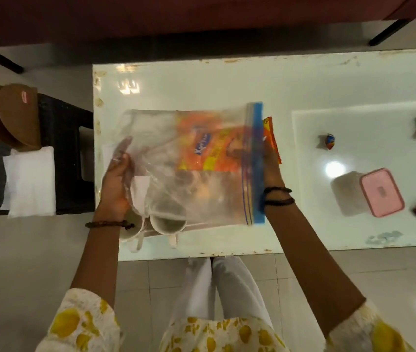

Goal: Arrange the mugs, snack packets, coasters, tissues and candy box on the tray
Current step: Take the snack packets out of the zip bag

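I hold a large clear zip bag [202, 194] with a blue seal above the white table [227, 82]. My left hand [118, 184] grips its closed bottom end, and my right hand [270, 168] grips the blue zip end. An orange snack packet [209, 151] shows through the bag, its end sticking out past the zip. Two white mugs [167, 222] stand on the table under the bag's near-left corner. To the right lie a pink-lidded candy box [381, 191] and three loose wrapped candies [329, 141].
A dark stool [59, 138] to the left of the table carries brown round coasters [16, 118] and a stack of white tissues [30, 181]. A dark sofa edge runs along the far side. Tiled floor and my legs are below the table's near edge.
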Demonstrator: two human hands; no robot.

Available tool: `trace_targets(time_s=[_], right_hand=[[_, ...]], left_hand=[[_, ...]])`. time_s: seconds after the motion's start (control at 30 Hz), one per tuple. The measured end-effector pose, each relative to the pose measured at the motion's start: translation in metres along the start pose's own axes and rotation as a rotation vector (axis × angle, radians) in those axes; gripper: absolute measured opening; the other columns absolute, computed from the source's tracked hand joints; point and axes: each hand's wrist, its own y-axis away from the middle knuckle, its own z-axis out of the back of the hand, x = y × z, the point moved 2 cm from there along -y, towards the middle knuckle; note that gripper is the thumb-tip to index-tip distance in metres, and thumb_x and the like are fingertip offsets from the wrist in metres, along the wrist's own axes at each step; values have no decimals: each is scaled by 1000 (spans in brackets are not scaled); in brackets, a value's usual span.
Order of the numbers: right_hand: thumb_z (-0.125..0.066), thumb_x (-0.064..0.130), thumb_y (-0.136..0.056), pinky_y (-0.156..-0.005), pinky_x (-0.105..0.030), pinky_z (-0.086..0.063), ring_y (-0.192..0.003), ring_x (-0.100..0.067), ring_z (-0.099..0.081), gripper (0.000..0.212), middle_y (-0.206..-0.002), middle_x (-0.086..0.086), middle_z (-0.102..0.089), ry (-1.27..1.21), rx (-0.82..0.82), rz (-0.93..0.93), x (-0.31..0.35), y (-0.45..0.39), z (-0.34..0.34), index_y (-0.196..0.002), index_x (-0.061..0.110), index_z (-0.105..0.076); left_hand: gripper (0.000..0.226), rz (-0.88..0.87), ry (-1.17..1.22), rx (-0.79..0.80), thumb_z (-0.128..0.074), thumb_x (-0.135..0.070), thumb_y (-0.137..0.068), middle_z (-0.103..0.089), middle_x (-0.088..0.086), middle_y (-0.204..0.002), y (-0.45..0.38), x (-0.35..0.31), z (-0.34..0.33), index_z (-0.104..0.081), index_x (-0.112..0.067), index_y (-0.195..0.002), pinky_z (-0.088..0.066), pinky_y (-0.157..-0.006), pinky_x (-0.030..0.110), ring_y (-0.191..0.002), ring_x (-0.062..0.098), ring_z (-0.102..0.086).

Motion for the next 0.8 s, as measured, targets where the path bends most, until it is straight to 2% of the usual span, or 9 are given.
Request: trace_targets(time_s=[0.1,0.17,0.27,0.33,0.43,0.5,0.53,0.67,0.8], right_hand=[[-55,-2,-84,-71,-28,-49,-77,-17,-57,30,-92,-9,-61,-51,-123,28,6,6,7,-114,3,-56],[-58,-1,-82,-90,-43,-49,-100,-30,-60,41,-115,-17,-62,-103,-264,22,2,13,16,-123,3,-51],[-56,2,-87,-105,-54,-39,-123,-34,-49,54,-136,-20,-49,-150,-398,-36,-14,26,21,-137,5,-35],[-53,1,-89,-106,-54,-38,-126,-35,-46,56,-140,-21,-44,-164,-426,-74,-29,35,11,-139,3,-30],[-52,0,-90,-107,-49,-38,-128,-33,-44,61,-143,-17,-41,-157,-470,-139,-59,51,-11,-143,7,-23],[-51,4,-91,-105,-46,-40,-121,-29,-48,61,-142,-15,-42,-130,-498,-175,-79,61,-26,-144,12,-20],[-51,7,-92,-102,-43,-42,-115,-25,-50,61,-138,-13,-46,-121,-510,-182,-88,66,-33,-144,13,-20],[-54,15,-91,-85,-27,-41,-102,-15,-51,53,-123,-9,-54,-57,-552,-208,-124,91,-54,-139,12,-30],[-57,14,-89,-84,-30,-41,-109,-35,-58,50,-127,-20,-57,-58,-629,-396,-155,104,-68,-133,4,-36]], left_hand=[[40,-51,96,-104,-26,-21,-101,-59,2,-129,-2,-19,10,-42,-17,-137,-50,-96,37,-116,17,-58],[39,-47,157,-175,-26,-25,-101,-65,1,-119,-7,-35,14,-51,-17,-130,-49,-97,35,-110,15,-61],[44,77,138,-288,-31,-38,-98,-56,3,-134,-10,-50,15,-46,-15,-133,-41,-105,37,-130,20,-46],[38,75,173,-374,-32,-37,-98,-64,2,-120,-9,-59,10,-56,-12,-116,-48,-91,33,-131,19,-44],[42,-63,329,-324,-28,-26,-100,-51,12,-139,-6,-69,-5,-43,-4,-133,-36,-108,34,-119,20,-54],[36,-51,354,-305,-28,-26,-100,-68,10,-108,-7,-71,-10,-48,-6,-123,-33,-108,29,-88,13,-63],[31,-64,378,-284,-27,-26,-100,-65,5,-94,-11,-69,-9,-46,-10,-120,-32,-108,27,-84,11,-59],[39,-19,434,-239,-27,-27,-100,-49,2,-104,-12,-69,-11,-35,-15,-136,-25,-113,32,-105,15,-42],[24,-29,431,-214,-33,-26,-99,-62,0,-108,-15,-60,-12,-48,-22,-117,-31,-112,40,-106,18,-54]])
